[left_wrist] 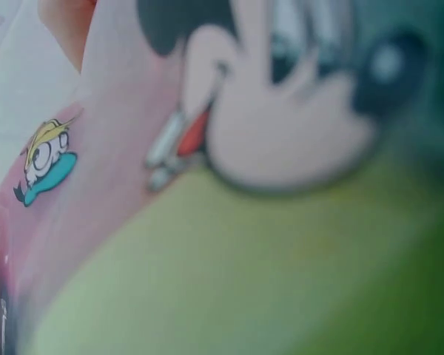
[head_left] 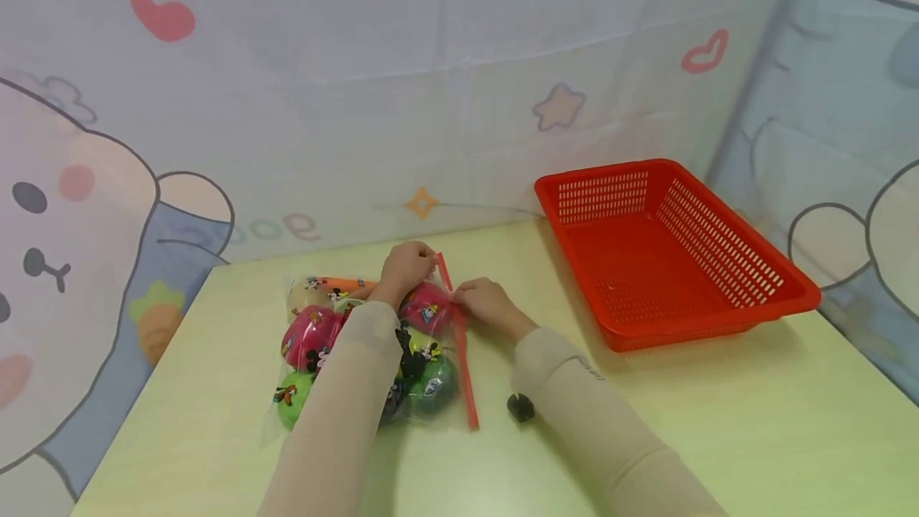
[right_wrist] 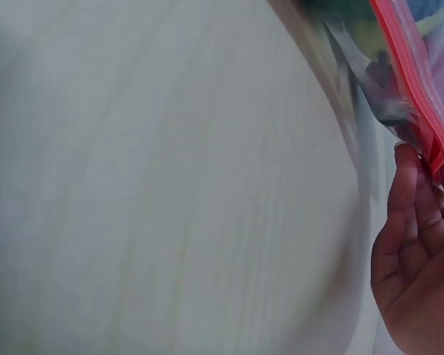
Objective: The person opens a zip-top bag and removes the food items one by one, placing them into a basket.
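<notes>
Sleeves first, both beige, running up from the bottom edge toward a clear zip bag lying flat on the pale green table. From where I sit, my left hand is curled on the far end of the bag's red zip strip, and my right hand pinches the same strip just beside it; right wrist cam confirms fingertips closed on the red seal. Both grips are narrow, each holding the strip, one per side of the seam. I read that as the two lips being held apart-ready, w/ the bag's weight keeping it flat.

Inside the bag, just left of the grips: pink ball touching the strip, another pink one, green balls nearer me, all w/ cartoon stickers. Left wrist cam is pressed against that stuff, mostly blur, so no detail there.

Around: small black object on the table near my right forearm, can't tell what it is. Red mesh basket sits well to the right of the grips, apart from the bag. Cartoon-print cloth backdrop behind. Nothing lies between the grips and the basket.
</notes>
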The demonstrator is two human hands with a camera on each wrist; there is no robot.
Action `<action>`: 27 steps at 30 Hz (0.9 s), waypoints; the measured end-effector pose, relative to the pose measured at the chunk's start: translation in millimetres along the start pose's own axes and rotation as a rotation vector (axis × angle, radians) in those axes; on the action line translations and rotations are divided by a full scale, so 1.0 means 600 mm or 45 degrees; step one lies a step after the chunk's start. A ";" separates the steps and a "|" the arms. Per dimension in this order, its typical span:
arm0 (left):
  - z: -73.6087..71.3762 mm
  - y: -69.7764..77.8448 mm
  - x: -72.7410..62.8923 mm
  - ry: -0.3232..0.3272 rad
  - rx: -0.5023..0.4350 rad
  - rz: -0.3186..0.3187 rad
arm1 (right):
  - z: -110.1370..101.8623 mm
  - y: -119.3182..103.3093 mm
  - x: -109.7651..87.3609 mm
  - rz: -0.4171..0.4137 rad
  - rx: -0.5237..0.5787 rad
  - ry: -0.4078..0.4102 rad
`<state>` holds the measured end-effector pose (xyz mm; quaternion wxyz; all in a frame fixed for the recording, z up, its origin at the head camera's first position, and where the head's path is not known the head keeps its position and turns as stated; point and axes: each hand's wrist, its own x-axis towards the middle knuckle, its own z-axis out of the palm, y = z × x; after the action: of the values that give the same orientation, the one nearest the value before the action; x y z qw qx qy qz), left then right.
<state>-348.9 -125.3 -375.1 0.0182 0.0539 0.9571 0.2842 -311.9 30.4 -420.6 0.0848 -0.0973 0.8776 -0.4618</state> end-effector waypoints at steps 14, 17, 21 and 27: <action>-0.003 -0.006 0.001 0.039 0.039 0.015 | 0.002 0.002 -0.034 0.135 0.383 -0.166; -0.006 -0.008 0.004 0.056 0.034 0.006 | 0.000 0.001 -0.041 0.152 0.385 -0.201; -0.004 -0.007 0.006 0.056 0.013 0.025 | -0.003 0.005 -0.053 0.166 0.394 -0.222; 0.004 -0.007 0.004 0.050 0.005 0.031 | -0.004 0.013 -0.074 0.175 0.404 -0.282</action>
<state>-351.6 -127.3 -379.2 -0.0041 0.0599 0.9570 0.2836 -270.4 48.0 -423.2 0.2262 -0.0729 0.7837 -0.5738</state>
